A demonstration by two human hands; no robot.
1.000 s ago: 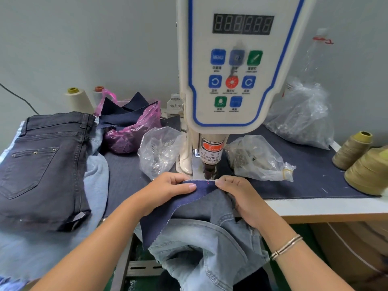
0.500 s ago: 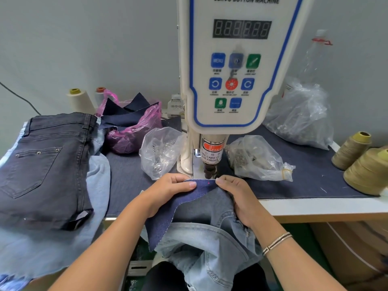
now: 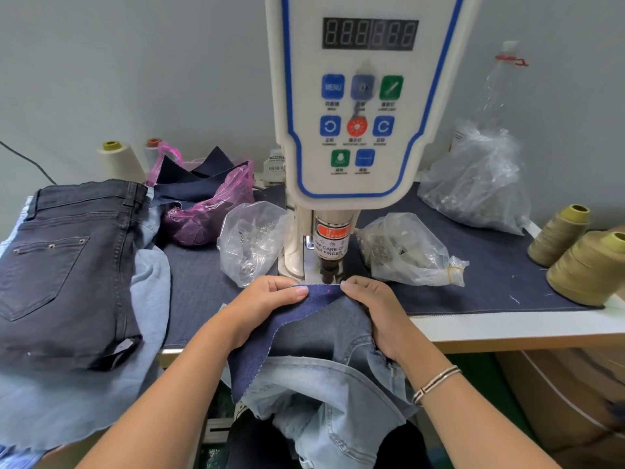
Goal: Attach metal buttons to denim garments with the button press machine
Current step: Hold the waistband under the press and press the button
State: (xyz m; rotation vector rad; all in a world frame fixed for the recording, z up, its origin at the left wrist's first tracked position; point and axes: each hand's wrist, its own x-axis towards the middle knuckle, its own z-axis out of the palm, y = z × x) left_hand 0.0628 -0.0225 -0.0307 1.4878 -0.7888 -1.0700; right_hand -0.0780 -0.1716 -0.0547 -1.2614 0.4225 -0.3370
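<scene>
Both hands pinch the dark denim piece (image 3: 297, 319) at its top edge, left hand (image 3: 267, 299) and right hand (image 3: 375, 306) either side of the red laser dot, right under the button press machine (image 3: 355, 130) head. Lighter jeans (image 3: 321, 384) hang off the counter (image 3: 507, 328) edge below.

Hands: the left hand (image 3: 267, 304) and right hand (image 3: 375, 309) both pinch the dark blue cloth (image 3: 280, 333) at its top edge.
Cloth: it lies right under the button machine (image 3: 358, 106) punch (image 3: 329, 270), with a tiny red dot on it.
Jeans: light blue jeans (image 3: 324, 387) hang below the cloth.
Left side: dark jeans (image 3: 64, 265) lie folded on the table (image 3: 507, 330).
Bags: two clear bags (image 3: 250, 242) sit beside the machine, maybe full of buttons.
</scene>
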